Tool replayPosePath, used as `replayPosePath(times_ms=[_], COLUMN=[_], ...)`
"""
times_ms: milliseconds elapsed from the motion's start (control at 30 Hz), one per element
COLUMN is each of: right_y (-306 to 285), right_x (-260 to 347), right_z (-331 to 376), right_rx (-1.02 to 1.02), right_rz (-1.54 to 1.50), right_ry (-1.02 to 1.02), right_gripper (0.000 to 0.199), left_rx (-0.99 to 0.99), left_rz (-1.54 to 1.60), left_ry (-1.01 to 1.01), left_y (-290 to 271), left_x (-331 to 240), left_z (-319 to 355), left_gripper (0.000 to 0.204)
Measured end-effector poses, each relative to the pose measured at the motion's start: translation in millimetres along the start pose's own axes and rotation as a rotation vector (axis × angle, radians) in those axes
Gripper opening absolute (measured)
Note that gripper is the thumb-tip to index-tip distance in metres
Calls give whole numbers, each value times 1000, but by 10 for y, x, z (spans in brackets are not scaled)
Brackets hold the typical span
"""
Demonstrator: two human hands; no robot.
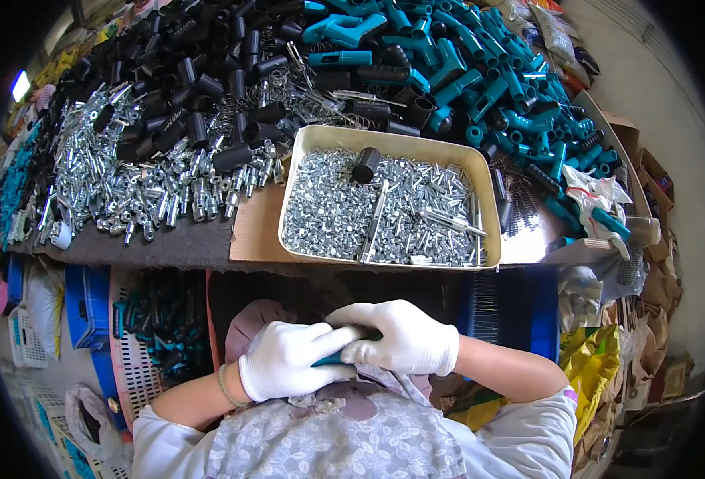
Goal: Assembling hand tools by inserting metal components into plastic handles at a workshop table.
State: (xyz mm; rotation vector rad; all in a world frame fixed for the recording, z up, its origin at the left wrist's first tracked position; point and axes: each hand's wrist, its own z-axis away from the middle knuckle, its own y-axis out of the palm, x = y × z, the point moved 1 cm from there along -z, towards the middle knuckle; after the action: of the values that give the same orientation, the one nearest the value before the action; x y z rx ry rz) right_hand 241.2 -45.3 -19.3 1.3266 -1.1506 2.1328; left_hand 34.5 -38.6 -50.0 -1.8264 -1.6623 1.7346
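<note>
Both of my hands wear white gloves and meet in front of my chest, below the bench edge. My left hand [285, 363] is closed around a teal plastic tool part [333, 358] with some black on it. From the other side my right hand [404, 339] grips the same part, its thumb and fingers curled over the end. Most of the part is hidden by the gloves, so its full shape does not show. Beyond my hands sits a cream tray [392, 136] of small metal pins and slugs, with a black sleeve [366, 165] lying on top.
Metal fittings [97, 168] and black sleeves [197, 128] are heaped on the bench at left. Teal gun-shaped housings [448, 68] pile up at the back right. A pink basket [141, 343] of teal-and-black parts stands low at left; a yellow bag [592, 359] is at right.
</note>
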Motion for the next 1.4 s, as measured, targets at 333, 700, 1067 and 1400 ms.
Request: replayPosePath(times_ms=[333, 700, 1067, 1400], right_y=[-914, -751, -153, 91], right_x=[-241, -50, -88, -137], right_z=[-99, 6, -45, -178], right_rx=[-469, -421, -211, -209], right_rz=[984, 624, 430, 640], right_ry=[-241, -207, -411, -598], right_gripper=[8, 7, 11, 13], left_rx=[-91, -40, 107, 70], left_rz=[-62, -148, -225, -123], left_ry=[-7, -86, -256, -258], left_y=[-72, -223, -241, -173], left_x=[38, 54, 148, 118], left_z=[-21, 103, 191, 175], left_gripper=[51, 45, 35, 35])
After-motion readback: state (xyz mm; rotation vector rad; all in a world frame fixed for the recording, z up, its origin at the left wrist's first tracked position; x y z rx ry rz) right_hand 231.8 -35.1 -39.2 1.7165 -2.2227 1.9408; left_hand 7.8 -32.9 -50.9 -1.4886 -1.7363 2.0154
